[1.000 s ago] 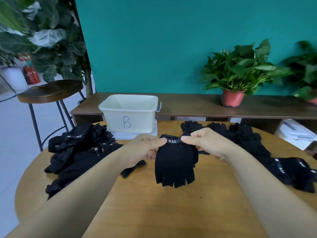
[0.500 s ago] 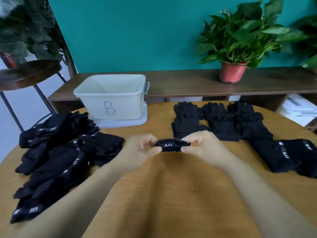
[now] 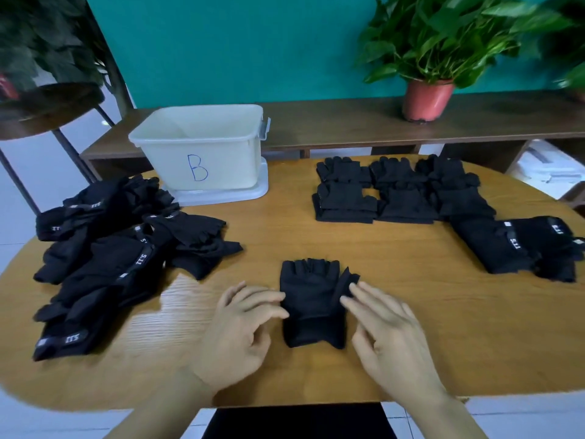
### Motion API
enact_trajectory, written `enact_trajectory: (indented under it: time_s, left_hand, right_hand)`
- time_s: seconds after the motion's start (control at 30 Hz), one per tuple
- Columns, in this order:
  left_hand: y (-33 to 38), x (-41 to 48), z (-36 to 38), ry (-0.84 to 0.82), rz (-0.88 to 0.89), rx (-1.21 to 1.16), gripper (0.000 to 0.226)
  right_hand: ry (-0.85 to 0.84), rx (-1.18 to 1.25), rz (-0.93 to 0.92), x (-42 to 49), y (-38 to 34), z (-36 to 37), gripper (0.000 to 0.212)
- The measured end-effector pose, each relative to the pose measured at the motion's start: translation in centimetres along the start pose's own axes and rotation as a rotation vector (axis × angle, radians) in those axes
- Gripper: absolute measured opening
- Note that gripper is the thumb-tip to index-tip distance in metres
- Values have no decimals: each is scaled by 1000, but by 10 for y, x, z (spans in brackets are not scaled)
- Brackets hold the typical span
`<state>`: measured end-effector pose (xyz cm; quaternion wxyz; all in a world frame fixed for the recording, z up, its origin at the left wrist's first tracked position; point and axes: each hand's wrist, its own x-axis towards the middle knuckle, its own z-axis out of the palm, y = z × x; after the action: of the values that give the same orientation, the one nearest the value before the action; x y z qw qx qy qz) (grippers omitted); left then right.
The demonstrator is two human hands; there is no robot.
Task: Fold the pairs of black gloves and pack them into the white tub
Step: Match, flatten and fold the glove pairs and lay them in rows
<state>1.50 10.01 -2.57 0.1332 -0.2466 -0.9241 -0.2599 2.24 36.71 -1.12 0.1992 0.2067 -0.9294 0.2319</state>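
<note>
The pair of black fingerless fabric gloves (image 3: 311, 304) lies flat on the round light-wood bench (image 3: 427, 337), near its front edge, finger stubs pointing away from me and cuff end toward me. A thumb flap sticks out at its right side.

My left hand (image 3: 240, 331) is spread, fingers straight and apart, with the fingertips (image 3: 280, 307) touching the left edge of the pair. My right hand (image 3: 389, 334) is likewise spread and holds nothing; its fingertips (image 3: 348, 291) rest on the thumb flap at the right edge.

The white plastic tub (image 3: 202, 160), marked with a blue letter B on its front wall, stands upright at the back left of the bench, on a pale plastic lid (image 3: 253, 193). It is well apart from the pair.

A loose heap of black gloves with white labels (image 3: 104, 258) lies on the left part of the bench. Folded black gloves in neat rows (image 3: 395, 194) lie at the back right. Two more black gloves (image 3: 512, 245) lie just beside them, toward the right edge.

Behind the bench runs a long dark wooden shelf (image 3: 332, 122), which carries a green plant in a terracotta pot (image 3: 427, 99) against a teal wall (image 3: 237, 49).
</note>
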Motion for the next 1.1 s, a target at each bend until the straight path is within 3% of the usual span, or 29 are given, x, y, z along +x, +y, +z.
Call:
enact_trajectory:
  time_s: [0.07,0.13,0.3,0.43,0.63,0.83,1.0,1.1]
  left_hand:
    - [3,13,1,51,-85,-31,32]
    - [15,34,4,14,-168,40,40]
    - [40,54,29,-403,-196,354,67]
    - [30,45,35,-450,-206,419,92]
    - [28,46,31,-453,-276,465,91]
    - [22,43,27,-428,-386,465,110]
    - [24,34,13,-384,-335,370,87]
    - [29,21,10,-455,-276,378,81]
  right_hand:
    - [106,-4,54,12,-7,-6,40]
    - [81,-97,54,27,-14,-3,42]
    - [-380,-281,11,48,-21,28,60]
    - [-610,-204,45,42,-6,33,75]
    - [-588,-236,162,36,-4,39,94]
    - [-566,-275,257,37,-11,36,97]
    - [-450,-240,126,28,-16,27,77]
    - [-507,-283,93,21,-18,26,76]
